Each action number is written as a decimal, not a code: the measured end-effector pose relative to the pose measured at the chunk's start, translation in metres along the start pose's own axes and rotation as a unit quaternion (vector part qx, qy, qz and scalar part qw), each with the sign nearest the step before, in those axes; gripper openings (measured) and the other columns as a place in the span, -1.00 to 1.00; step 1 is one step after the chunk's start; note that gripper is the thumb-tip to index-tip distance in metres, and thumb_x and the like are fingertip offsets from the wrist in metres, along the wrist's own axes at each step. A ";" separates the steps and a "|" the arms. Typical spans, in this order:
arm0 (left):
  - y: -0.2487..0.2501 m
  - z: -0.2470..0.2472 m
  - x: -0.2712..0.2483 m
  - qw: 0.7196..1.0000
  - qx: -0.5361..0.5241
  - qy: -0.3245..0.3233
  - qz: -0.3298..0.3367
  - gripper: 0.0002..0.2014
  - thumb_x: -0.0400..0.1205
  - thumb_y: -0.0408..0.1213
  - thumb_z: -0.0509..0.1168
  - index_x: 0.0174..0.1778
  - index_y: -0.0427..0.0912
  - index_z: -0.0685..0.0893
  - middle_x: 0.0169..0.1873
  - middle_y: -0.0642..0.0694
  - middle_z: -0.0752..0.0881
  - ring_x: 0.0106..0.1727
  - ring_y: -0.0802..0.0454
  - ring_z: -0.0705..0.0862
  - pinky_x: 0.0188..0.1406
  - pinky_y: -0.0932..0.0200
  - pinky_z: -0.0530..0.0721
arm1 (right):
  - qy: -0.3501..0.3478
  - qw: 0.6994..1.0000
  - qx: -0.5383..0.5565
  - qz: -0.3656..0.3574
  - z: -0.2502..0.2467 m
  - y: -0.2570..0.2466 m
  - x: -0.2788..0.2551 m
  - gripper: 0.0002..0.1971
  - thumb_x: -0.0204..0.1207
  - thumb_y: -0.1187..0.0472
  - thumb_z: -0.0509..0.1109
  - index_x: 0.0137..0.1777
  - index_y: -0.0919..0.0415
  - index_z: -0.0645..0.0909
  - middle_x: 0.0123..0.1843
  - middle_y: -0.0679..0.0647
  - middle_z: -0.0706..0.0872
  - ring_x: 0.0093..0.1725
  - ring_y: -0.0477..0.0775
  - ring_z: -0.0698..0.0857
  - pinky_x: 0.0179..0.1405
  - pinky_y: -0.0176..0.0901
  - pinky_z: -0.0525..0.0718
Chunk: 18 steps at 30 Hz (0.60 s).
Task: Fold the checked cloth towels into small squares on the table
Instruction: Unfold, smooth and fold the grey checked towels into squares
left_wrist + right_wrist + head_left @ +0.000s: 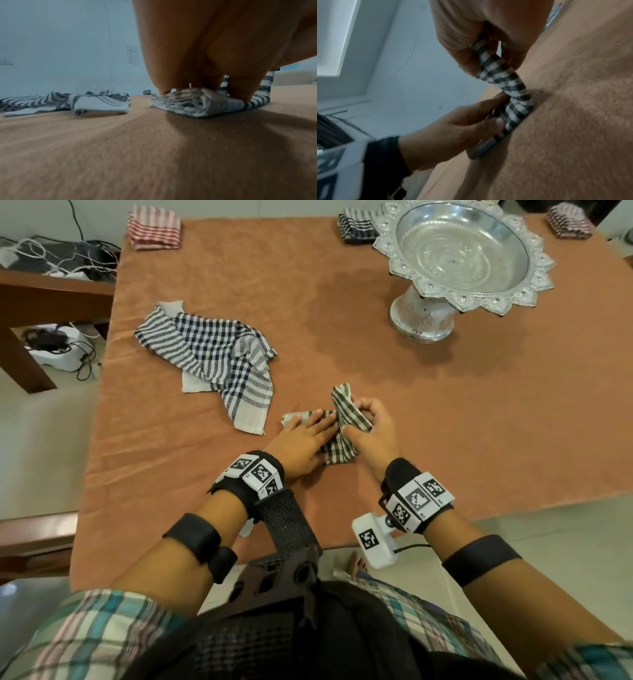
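Observation:
A small green-and-white checked towel (342, 446) lies partly folded near the table's front edge. My left hand (301, 440) lies flat on it with straight fingers, pressing its left part down (188, 104). My right hand (370, 422) pinches the towel's right end (496, 70) and holds it lifted off the table, turned over toward the left hand. A larger blue-and-white checked towel (219, 354) lies crumpled and unfolded to the left, also in the left wrist view (96, 102).
A silver pedestal bowl (462, 258) stands at the back right of the orange-covered table (445, 422). Folded towel stacks sit at the far edge: red (154, 227), dark (356, 224) and maroon (568, 220). A low shelf with cables (58, 258) is at left.

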<state>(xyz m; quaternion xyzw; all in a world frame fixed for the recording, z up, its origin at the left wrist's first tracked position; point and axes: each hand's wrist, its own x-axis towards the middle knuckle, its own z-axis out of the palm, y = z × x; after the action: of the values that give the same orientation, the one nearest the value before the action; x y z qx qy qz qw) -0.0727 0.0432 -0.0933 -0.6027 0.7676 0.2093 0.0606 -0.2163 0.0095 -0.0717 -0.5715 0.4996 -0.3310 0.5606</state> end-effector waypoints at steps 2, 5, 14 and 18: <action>-0.003 0.004 -0.003 0.999 -0.020 0.036 -0.008 -0.39 0.66 -0.18 0.13 0.62 -0.15 0.07 0.65 -0.11 0.00 0.66 -0.08 -0.08 0.60 -0.12 -0.04 | -0.001 0.998 -0.046 -0.037 0.009 0.004 -0.002 -0.59 0.39 0.51 0.28 0.06 -0.02 0.54 0.15 -0.01 0.69 0.17 -0.03 0.67 0.29 0.03 0.61; -0.008 0.007 -0.015 0.972 -0.145 0.177 -0.049 -0.47 0.61 -0.42 0.17 0.53 -0.26 0.29 0.59 -0.20 0.22 0.63 -0.16 0.10 0.64 -0.09 0.02 | -0.007 0.984 -0.160 -0.077 0.020 0.008 -0.003 -0.49 0.48 0.50 0.22 0.43 0.16 0.45 0.41 0.09 0.58 0.42 0.06 0.52 0.47 -0.04 0.43; -0.026 0.005 -0.043 0.894 -0.241 0.330 -0.184 -0.65 0.57 -0.54 0.12 0.25 -0.32 0.61 0.17 -0.24 0.67 0.22 -0.12 0.61 0.21 0.17 0.47 | -0.091 0.931 -0.347 -0.067 0.069 0.008 -0.001 -0.43 0.63 0.43 0.03 0.63 0.27 -0.02 0.69 0.17 -0.04 0.67 0.09 -0.13 0.63 -0.08 -0.18; -0.028 0.008 -0.047 0.884 -0.253 0.338 -0.201 -0.67 0.58 -0.53 0.13 0.23 -0.32 0.63 0.15 -0.22 0.68 0.20 -0.11 0.62 0.18 0.22 0.46 | -0.109 0.892 -0.432 -0.075 0.084 0.012 -0.007 -0.43 0.66 0.33 0.00 0.64 0.26 -0.07 0.69 0.16 -0.09 0.67 0.09 -0.18 0.61 0.00 -0.24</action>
<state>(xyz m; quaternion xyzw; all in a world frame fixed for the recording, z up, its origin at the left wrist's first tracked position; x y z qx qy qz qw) -0.0348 0.0841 -0.0915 -0.7729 0.5249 0.1632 -0.3168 -0.1418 0.0436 -0.0945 -0.8254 0.4850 -0.0587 0.2828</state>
